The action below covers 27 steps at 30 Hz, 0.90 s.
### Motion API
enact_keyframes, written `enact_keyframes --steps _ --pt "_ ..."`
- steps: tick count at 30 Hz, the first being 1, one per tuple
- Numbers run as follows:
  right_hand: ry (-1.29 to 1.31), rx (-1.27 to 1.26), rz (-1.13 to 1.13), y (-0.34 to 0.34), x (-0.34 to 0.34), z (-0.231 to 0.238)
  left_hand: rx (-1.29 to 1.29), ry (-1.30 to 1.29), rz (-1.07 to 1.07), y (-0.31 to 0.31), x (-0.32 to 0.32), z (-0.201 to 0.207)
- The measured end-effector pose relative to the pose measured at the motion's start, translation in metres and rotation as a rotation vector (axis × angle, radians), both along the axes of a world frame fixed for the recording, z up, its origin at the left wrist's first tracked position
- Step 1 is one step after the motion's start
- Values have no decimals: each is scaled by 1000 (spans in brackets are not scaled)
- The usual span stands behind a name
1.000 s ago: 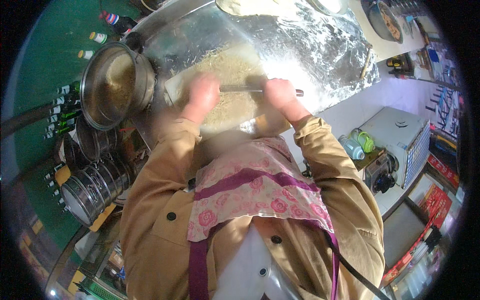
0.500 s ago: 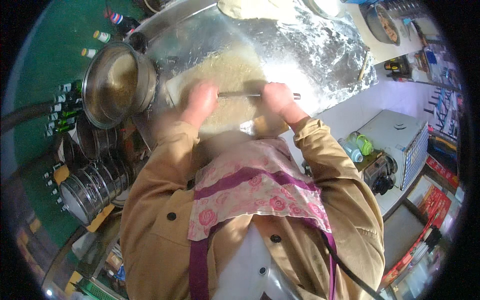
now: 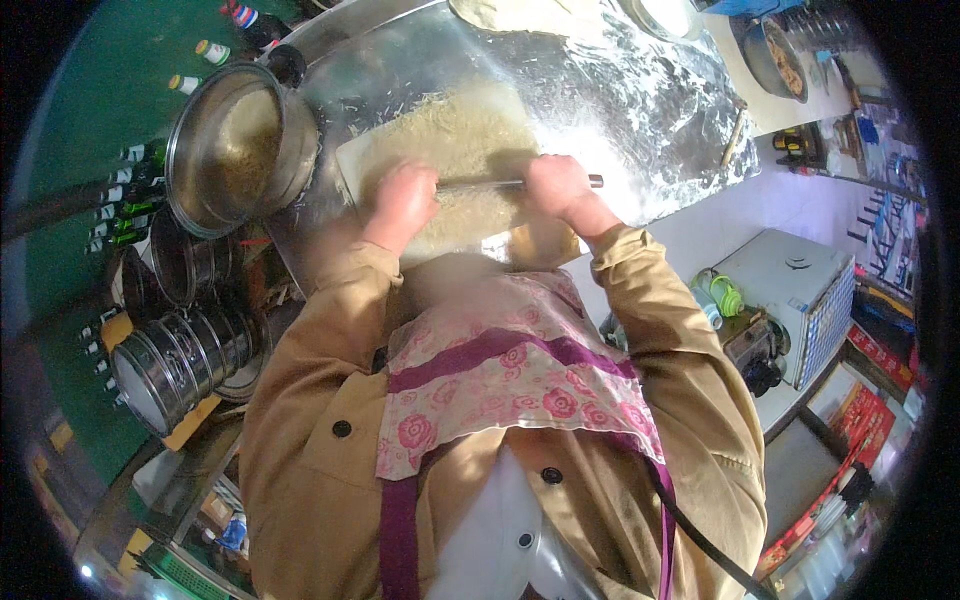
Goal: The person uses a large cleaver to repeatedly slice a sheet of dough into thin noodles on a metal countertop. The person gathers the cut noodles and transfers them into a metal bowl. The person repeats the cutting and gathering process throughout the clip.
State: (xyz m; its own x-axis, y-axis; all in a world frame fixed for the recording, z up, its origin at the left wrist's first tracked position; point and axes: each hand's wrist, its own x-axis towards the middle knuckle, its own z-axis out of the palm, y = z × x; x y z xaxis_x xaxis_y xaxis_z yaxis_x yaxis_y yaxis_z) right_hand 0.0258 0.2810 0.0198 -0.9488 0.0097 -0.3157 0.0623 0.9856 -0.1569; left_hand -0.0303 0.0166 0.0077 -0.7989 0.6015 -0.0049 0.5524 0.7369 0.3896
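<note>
A knife [image 3: 482, 184], seen along its thin dark spine, lies crosswise over a white cutting board [image 3: 352, 168]. My right hand [image 3: 560, 188] is closed round its handle, whose end sticks out to the right. My left hand [image 3: 404, 204] grips the other end of the blade in closed fingers. Pale, finely chopped shreds [image 3: 465, 125] cover most of the board beyond and below the knife. How deep the edge sits in them is hidden by the blade and my hands.
A large metal pot [image 3: 190, 150] stands left of the board, with pale food inside. Floury patches mark the metal tabletop [image 3: 640, 110]; a sheet of dough [image 3: 530, 12] lies at its far edge. A bowl of food [image 3: 775, 65] stands far right. Stacked metal pans [image 3: 185, 350] sit lower left.
My view has shifted slightly, so the board and pot appear a little moved. Both hands keep hold of the knife in nearly the same place over the shreds.
</note>
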Motion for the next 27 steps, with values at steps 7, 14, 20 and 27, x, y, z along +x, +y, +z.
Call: enact_keyframes --steps 7,14,20,27 --pt "-122 17 344 19 -22 77 27 52 67 -5 9 42" --pt "-181 -190 451 38 17 43 -125 -282 -6 -2 71 20" --pt "-207 -54 491 45 -13 2 -164 -265 62 6 73 8" --pt "-51 -15 638 21 -72 38 -91 -68 151 -3 56 26"
